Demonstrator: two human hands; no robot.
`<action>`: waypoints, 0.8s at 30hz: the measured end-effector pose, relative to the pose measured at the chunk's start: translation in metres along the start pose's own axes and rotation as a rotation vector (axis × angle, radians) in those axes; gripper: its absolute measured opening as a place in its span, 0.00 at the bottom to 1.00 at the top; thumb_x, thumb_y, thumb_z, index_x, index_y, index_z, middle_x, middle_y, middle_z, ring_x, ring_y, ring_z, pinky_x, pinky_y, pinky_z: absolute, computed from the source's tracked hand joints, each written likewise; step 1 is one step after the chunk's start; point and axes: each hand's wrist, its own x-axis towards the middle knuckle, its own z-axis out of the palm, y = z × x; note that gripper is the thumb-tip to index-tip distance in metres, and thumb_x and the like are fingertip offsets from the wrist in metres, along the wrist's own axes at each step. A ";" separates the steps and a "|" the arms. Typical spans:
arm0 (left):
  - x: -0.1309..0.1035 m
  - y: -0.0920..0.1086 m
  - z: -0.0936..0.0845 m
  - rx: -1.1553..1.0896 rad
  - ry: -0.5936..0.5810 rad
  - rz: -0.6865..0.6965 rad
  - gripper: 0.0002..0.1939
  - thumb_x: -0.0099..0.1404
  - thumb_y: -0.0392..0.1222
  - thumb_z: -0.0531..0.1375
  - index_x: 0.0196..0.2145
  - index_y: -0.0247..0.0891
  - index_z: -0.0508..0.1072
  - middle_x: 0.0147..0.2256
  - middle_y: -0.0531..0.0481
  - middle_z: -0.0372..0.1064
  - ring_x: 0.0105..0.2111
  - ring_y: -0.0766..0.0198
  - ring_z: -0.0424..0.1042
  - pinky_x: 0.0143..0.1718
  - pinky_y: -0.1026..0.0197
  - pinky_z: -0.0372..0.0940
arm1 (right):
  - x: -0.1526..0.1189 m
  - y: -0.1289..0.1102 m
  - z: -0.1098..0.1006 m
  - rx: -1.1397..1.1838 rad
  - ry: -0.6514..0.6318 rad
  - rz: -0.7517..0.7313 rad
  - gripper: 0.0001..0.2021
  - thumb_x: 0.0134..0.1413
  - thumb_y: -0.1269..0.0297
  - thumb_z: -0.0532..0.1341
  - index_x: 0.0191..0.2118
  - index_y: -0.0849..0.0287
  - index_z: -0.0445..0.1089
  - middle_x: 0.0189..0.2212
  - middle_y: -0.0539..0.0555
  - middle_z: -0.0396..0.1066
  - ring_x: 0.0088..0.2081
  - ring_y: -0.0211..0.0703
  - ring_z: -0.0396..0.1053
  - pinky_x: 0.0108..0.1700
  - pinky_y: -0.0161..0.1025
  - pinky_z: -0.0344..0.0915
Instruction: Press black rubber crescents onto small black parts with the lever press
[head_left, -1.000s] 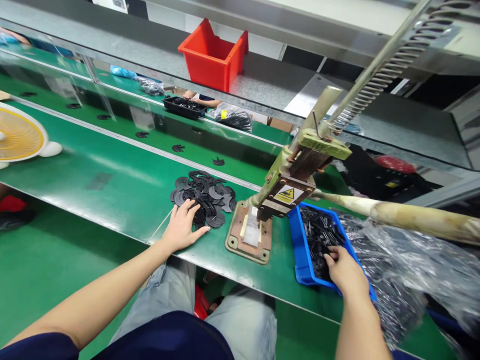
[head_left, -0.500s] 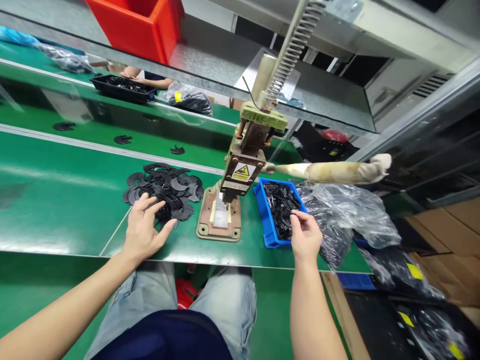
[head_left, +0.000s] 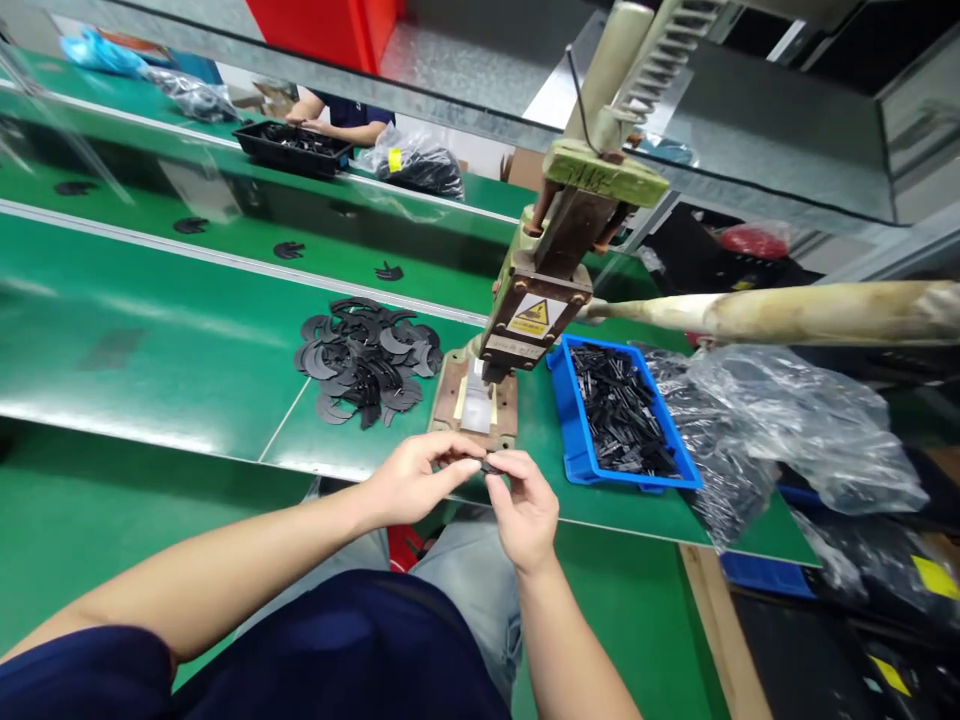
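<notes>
My left hand (head_left: pixel 424 480) and my right hand (head_left: pixel 523 505) meet at the table's front edge, just before the base of a hand press (head_left: pixel 444 405). Both pinch a small black part (head_left: pixel 487 466) between thumb and fingers; the fingers mostly cover it. Left of the press lies a loose pile of black curved pieces (head_left: pixel 367 360). To its right stands a blue bin (head_left: pixel 571 425) filled with small black strips (head_left: pixel 619 405). The press head hangs above the base plate.
The press's long lever (head_left: pixel 795 312) reaches right over clear plastic bags (head_left: pixel 810 420). Several black pieces lie on the green strip behind, one of them a forked piece (head_left: pixel 388 271). Across the bench, a person's hands are at a black tray (head_left: pixel 255 150).
My left hand has left the pile and my right hand has left the blue bin; they have come together before the press. The camera view has shifted.
</notes>
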 end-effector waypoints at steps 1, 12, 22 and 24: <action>-0.001 -0.001 -0.002 0.036 0.021 0.042 0.09 0.73 0.42 0.62 0.46 0.39 0.80 0.41 0.46 0.81 0.40 0.61 0.80 0.44 0.59 0.75 | -0.001 0.001 0.000 0.003 -0.002 0.004 0.10 0.61 0.65 0.66 0.48 0.52 0.77 0.42 0.55 0.76 0.45 0.43 0.75 0.49 0.45 0.75; -0.019 -0.015 -0.010 0.281 0.120 0.368 0.22 0.70 0.37 0.65 0.60 0.42 0.70 0.44 0.45 0.82 0.43 0.60 0.83 0.49 0.58 0.77 | -0.010 -0.002 -0.001 -0.039 -0.018 -0.084 0.13 0.59 0.71 0.66 0.49 0.51 0.76 0.43 0.54 0.77 0.46 0.44 0.75 0.50 0.46 0.73; -0.022 -0.018 -0.010 0.304 0.107 0.396 0.25 0.69 0.35 0.66 0.61 0.43 0.68 0.44 0.46 0.83 0.44 0.59 0.83 0.48 0.56 0.76 | -0.009 -0.006 -0.002 -0.080 -0.037 -0.162 0.14 0.59 0.74 0.65 0.49 0.51 0.76 0.41 0.54 0.77 0.44 0.45 0.75 0.47 0.46 0.74; -0.023 -0.017 -0.010 0.308 0.110 0.398 0.25 0.69 0.35 0.66 0.62 0.43 0.68 0.44 0.46 0.83 0.44 0.60 0.83 0.48 0.56 0.75 | -0.009 -0.006 -0.003 -0.086 -0.037 -0.165 0.14 0.59 0.73 0.65 0.49 0.51 0.76 0.41 0.54 0.77 0.44 0.45 0.76 0.47 0.47 0.74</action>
